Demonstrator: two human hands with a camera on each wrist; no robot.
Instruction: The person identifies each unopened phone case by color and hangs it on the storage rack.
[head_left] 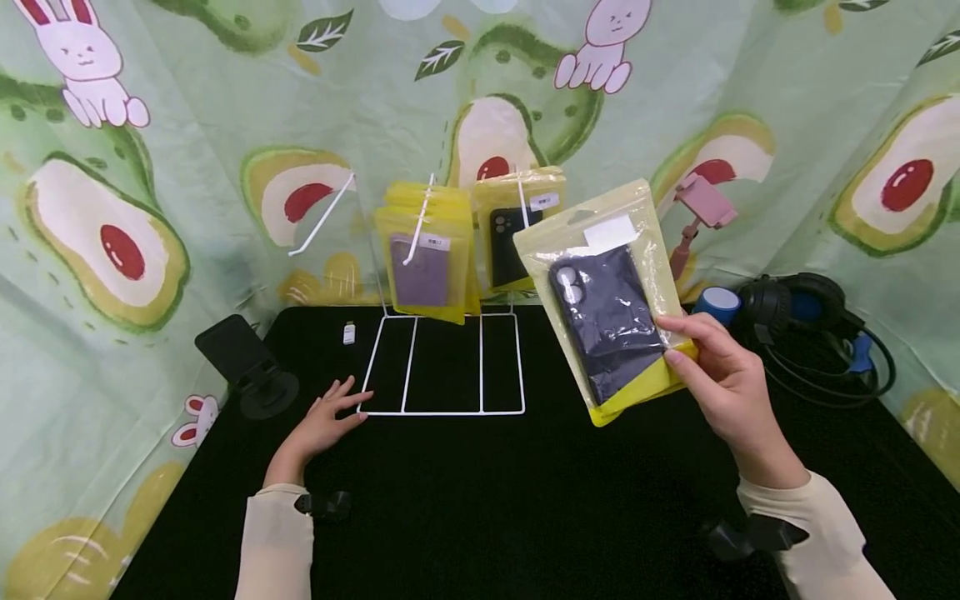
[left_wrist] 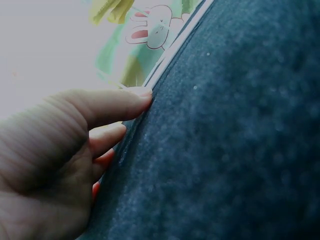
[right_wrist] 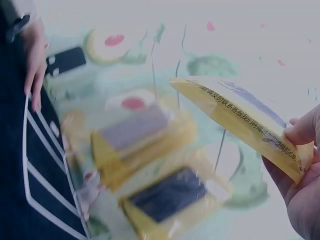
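Note:
My right hand [head_left: 723, 379] pinches the lower right corner of a yellow zip bag [head_left: 611, 308] with a dark phone case inside, thumb in front. The bag is tilted and raised above the table, right of a white wire display rack [head_left: 442, 413]. In the right wrist view the bag [right_wrist: 240, 120] is seen nearly edge-on, with printed black characters. At the rack base's front left corner rests my left hand [head_left: 326, 425], its fingers spread. The left wrist view shows its thumb [left_wrist: 117, 105] at the white wire.
Yellow bags with a purple phone case [head_left: 420, 271] hang on the middle hook, and a bagged black case [head_left: 508, 250] on the right one. A third hook [head_left: 322, 215] juts out at left. Around stand a black phone stand [head_left: 238, 358], a small white bottle [head_left: 348, 333] and headphones [head_left: 765, 304].

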